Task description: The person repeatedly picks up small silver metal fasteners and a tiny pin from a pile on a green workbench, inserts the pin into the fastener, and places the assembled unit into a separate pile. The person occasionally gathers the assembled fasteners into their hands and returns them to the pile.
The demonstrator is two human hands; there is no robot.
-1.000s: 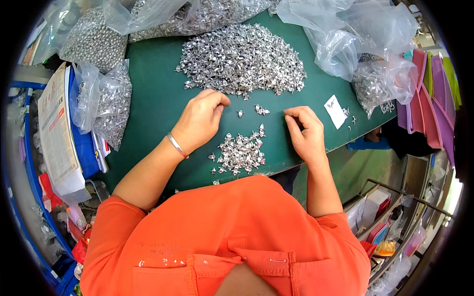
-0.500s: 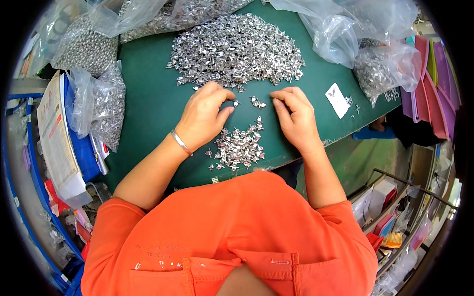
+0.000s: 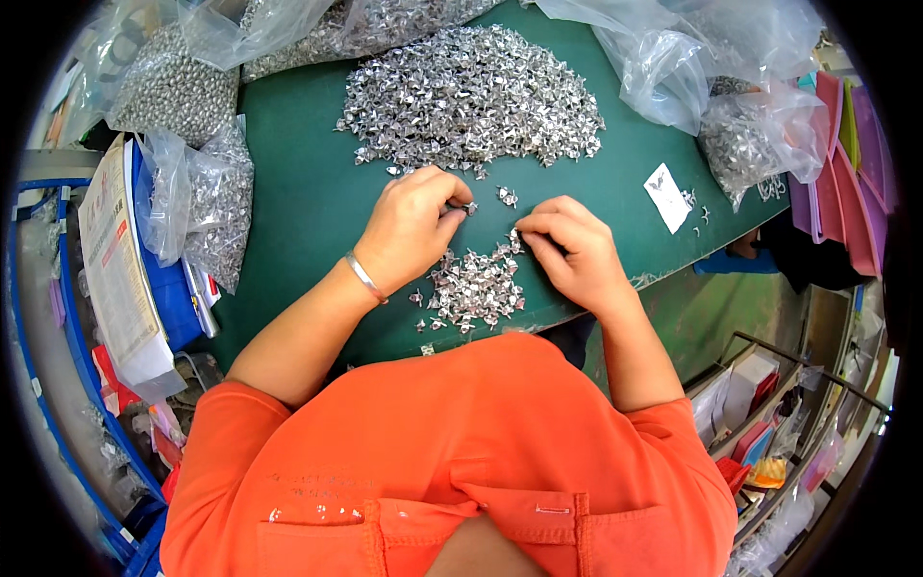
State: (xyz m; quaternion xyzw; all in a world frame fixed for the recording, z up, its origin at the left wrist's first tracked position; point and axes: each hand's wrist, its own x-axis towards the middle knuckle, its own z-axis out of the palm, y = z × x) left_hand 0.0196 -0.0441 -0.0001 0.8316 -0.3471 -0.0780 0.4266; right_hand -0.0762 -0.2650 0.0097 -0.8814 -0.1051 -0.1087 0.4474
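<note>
My left hand (image 3: 413, 217) is bent over the green table, with its thumb and index finger closing at a small silver metal piece (image 3: 470, 208). My right hand (image 3: 577, 255) has its thumb and fingertips drawn together at the upper right edge of a small pile of silver metal pieces (image 3: 476, 288); what lies in its fingertips is too small to make out. Between the hands and slightly farther off lie a few loose pieces (image 3: 507, 196). Beyond them spreads a large heap of similar shiny pieces (image 3: 471, 96).
Plastic bags of metal parts (image 3: 173, 91) stand at the far left, with another bag (image 3: 740, 135) at the far right. A white card (image 3: 666, 197) lies on the green table (image 3: 298, 163) at right. Papers (image 3: 115, 260) and a blue folder flank the left; shelving (image 3: 769, 404) stands lower right.
My right hand has come nearer and inward, from beside the loose pieces to the small pile's upper edge. My left fingers have shifted slightly right with the small piece at their tips.
</note>
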